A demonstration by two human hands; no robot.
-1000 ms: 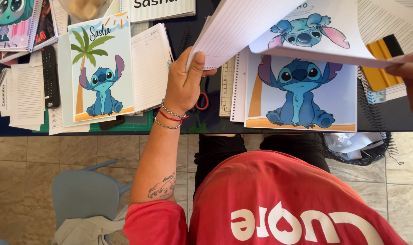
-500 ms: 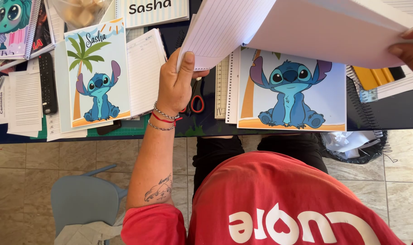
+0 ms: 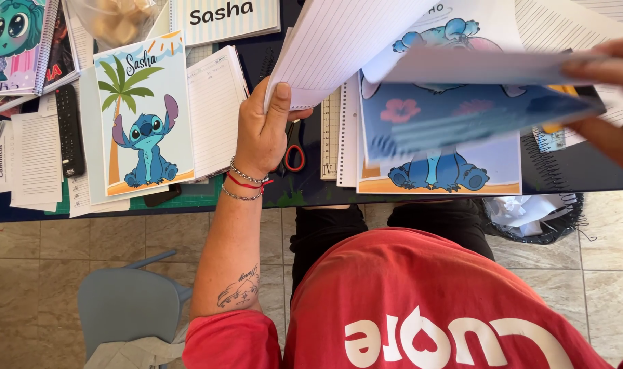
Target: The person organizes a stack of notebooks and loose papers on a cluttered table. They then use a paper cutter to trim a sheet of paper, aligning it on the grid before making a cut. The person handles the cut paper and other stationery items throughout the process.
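- Clamped on the lower corner of a stack of lined sheets point(image 3: 339, 48), the left hand point(image 3: 262, 133) pinches the paper with its thumb on the near face and its fingers behind; the stack tilts up and away from that pinch, toward the top edge of the view.
- Just below the pinch, on the same wrist, sit 3 thin bracelets point(image 3: 246, 183), 2 of chain and 1 of red cord.
- Right of the pinch, the right hand point(image 3: 609, 102) holds 1 printed sheet point(image 3: 475, 96) by its far end; the sheet is blurred, so the exact closing of those fingers cannot be told, though the sheet hangs from them, raised off the desk.
- Under that raised sheet, right of the left-hand pinch, lies a cover page with a blue cartoon creature point(image 3: 438, 167), flat on the dark desk point(image 3: 305, 195), only its feet showing.
- Between the pinch and that page, scissors with red handles point(image 3: 292, 147) lie just beside the left hand, next to a ruler point(image 3: 330, 133).
- Left of the pinch rests a pad of lined paper point(image 3: 216, 109), and just beyond it another cover with a palm tree and the same blue creature point(image 3: 144, 116).
- Farther left, well apart from the pinch, a black remote control point(image 3: 70, 130) lies on loose lined sheets.
- Below the right hand, off the desk edge, stands a black mesh bin of crumpled paper point(image 3: 537, 215).
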